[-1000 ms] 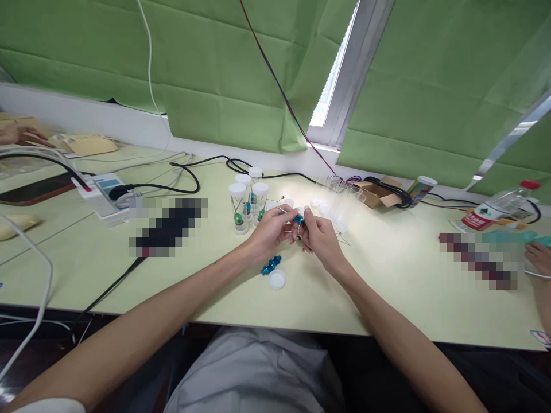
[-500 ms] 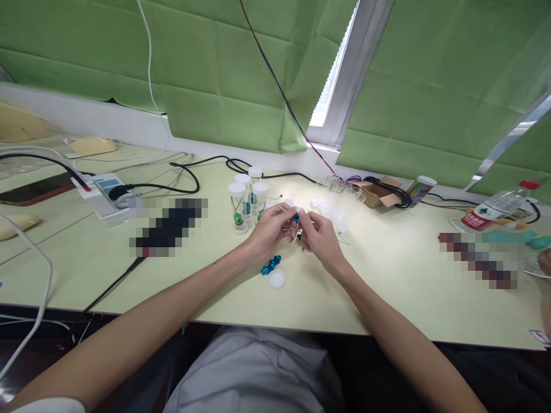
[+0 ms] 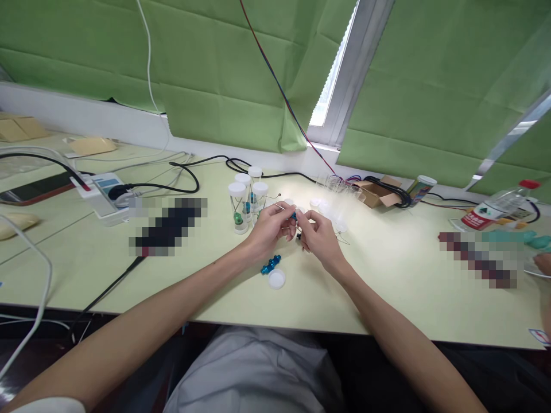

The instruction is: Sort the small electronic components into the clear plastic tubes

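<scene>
My left hand [image 3: 272, 226] and my right hand [image 3: 317, 234] meet over the table, fingertips pinched together on a small blue metallic part [image 3: 294, 215]. Most of that part is hidden by the fingers. Something small and dark [image 3: 299, 236] shows below, by the right fingers. Nearer to me lies a knobbly row of blue metallic parts [image 3: 271, 264], beside a round white cap [image 3: 276, 279]. Left of my left hand stand several clear tubes [image 3: 237, 209] with white lids, holding green or blue parts and thin rods.
Clear empty-looking tubes [image 3: 344, 198] and loose white caps lie behind my hands. Farther right are a cardboard box [image 3: 376, 195] with black cable, a canister [image 3: 422, 189] and a plastic bottle [image 3: 491, 209]. On the left sits a power strip [image 3: 103, 195]. At the right edge, part of another person's hand shows.
My fingertips have shifted slightly around the small blue part, which shows a little less now. Both arms and the things on the table stay where they were.
</scene>
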A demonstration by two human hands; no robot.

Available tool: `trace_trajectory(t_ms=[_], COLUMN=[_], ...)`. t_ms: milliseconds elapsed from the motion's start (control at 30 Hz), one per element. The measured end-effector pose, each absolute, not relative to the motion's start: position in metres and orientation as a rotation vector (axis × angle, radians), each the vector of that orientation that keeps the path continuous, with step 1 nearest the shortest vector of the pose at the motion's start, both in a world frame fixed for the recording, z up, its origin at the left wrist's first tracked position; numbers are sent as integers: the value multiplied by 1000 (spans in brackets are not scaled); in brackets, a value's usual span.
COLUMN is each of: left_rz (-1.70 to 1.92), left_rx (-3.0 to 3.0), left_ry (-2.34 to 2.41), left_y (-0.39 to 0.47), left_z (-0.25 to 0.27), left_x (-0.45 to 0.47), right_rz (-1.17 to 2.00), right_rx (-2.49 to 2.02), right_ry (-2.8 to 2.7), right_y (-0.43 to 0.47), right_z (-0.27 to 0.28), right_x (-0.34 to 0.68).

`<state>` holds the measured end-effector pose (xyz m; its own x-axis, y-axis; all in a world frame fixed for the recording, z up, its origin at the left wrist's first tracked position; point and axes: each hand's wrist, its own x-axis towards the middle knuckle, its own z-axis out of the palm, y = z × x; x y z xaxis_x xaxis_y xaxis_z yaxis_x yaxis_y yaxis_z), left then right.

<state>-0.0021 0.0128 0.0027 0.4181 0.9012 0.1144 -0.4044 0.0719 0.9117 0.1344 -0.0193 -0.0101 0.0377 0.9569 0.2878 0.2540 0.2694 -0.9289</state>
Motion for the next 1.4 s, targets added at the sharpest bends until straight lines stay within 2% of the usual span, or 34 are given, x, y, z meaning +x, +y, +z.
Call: trace_trajectory(t_ms=[1400], left_rz=[1018], left_rx=[1231], left_ry=[673], left_y=[10], left_z=[7], left_x=[-3], right_rz=[600], right_rx=[-1292], right_ry=[-1660], right_y=[-20], right_z=[-9], right_x=[133])
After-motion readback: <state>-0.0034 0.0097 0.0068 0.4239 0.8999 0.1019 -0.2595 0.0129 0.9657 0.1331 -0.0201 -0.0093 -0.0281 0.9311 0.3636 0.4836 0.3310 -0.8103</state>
